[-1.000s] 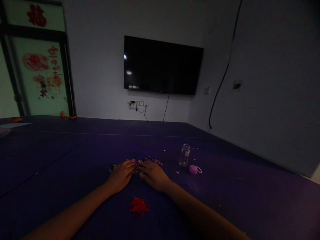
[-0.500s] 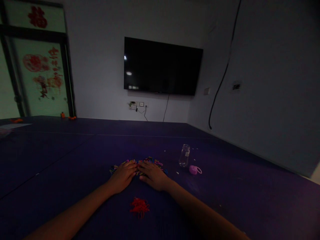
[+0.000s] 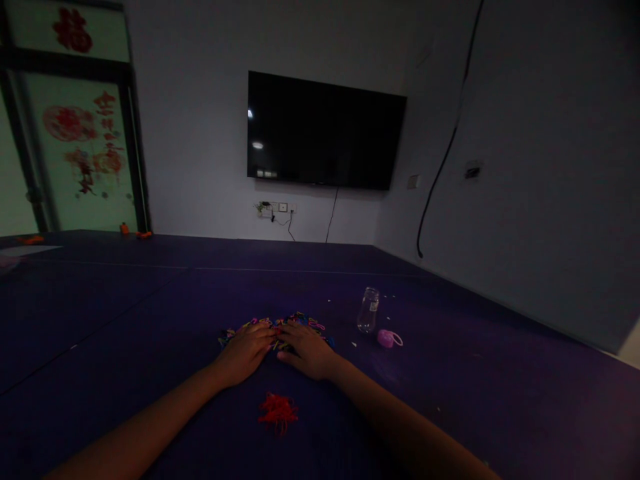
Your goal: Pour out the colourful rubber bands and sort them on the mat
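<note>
Dim room, wide view from the head. Both hands out front on the dark purple bench (image 3: 150, 320), forearms reaching in from the near edge.

Pile of coloured loops (image 3: 314, 325) lies low and wide under and around the hands, loops showing beyond the fingertips and at both outer sides. Light is poor; loops could be small bands or ties, material not certain.

Left hand (image 3: 245, 353): palm down over the left part of the pile, fingers stretched forward and lying nearly together. Right hand (image 3: 309, 350): palm down over the right part, fingers extended and slightly fanned, thumb held apart. No pinch seen in either. Fingertips of the two nearly meet in the middle; flat palms from both sides would cover and contain a loose heap better than a grip, I judge.

Red clump (image 3: 279, 412) sits alone on the near side, between the forearms, apart from the pile. Looks set aside by colour, though that is inference.

To the right, clear bottle (image 3: 367, 313) stands upright, uncapped. Pink lid (image 3: 386, 339), with ring handle, just beside its base; likely parked there to keep the pair together, within right-hand reach.
</note>
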`<state>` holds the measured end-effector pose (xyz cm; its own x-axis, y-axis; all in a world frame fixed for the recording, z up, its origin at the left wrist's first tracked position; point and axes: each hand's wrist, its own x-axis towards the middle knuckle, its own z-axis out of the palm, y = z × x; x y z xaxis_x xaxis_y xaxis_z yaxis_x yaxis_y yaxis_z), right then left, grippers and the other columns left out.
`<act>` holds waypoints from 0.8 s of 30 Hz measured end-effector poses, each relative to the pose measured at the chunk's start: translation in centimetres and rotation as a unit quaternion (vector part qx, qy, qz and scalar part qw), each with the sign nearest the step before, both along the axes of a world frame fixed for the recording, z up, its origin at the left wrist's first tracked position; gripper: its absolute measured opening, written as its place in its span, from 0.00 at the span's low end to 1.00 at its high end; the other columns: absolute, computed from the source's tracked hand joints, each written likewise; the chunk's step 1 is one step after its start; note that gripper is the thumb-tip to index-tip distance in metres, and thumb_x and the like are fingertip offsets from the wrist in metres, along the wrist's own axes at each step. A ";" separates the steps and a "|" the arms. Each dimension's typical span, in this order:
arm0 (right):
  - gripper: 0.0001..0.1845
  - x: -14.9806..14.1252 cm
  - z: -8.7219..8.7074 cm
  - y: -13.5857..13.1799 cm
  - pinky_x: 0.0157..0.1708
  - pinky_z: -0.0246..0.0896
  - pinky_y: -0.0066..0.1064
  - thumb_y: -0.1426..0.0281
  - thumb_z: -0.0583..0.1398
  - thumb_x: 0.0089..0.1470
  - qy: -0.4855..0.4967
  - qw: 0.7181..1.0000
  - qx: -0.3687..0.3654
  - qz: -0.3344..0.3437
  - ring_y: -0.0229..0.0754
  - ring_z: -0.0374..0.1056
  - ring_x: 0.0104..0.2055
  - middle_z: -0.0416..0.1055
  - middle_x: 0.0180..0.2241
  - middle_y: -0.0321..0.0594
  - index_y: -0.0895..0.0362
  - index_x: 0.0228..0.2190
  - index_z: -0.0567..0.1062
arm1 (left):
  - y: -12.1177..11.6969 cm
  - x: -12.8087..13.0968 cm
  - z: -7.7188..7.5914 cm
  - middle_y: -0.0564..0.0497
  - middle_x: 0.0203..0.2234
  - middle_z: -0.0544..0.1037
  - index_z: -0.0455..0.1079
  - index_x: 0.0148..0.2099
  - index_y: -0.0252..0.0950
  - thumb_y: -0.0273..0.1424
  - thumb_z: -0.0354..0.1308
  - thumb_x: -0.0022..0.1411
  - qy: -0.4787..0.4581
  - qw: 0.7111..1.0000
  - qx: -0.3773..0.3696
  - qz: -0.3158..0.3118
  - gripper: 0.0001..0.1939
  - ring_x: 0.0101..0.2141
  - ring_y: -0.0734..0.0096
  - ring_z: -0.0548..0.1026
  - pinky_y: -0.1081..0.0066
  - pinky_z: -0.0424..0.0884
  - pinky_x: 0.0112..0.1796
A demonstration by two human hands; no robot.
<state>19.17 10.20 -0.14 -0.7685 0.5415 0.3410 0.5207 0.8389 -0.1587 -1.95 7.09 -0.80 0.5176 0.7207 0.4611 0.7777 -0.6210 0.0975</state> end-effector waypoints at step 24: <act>0.23 0.4 0.9 0.2 0.50 0.58 0.35 0.61 0.44 0.64 0.136 0.990 -0.016 0.042 0.43 0.65 0.50 0.71 0.46 0.45 0.57 0.42 0.75 | -0.2 0.2 0.4 0.47 0.48 0.74 0.69 0.49 0.37 0.24 0.48 0.61 0.004 1.000 0.016 0.019 0.15 0.53 0.62 0.67 0.58 0.61 0.54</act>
<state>19.53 10.37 0.71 -0.6926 0.4939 0.5256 0.3839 0.8694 -0.3112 -1.79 6.88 -0.45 0.4938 0.7253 0.4796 0.8017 -0.5934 0.0720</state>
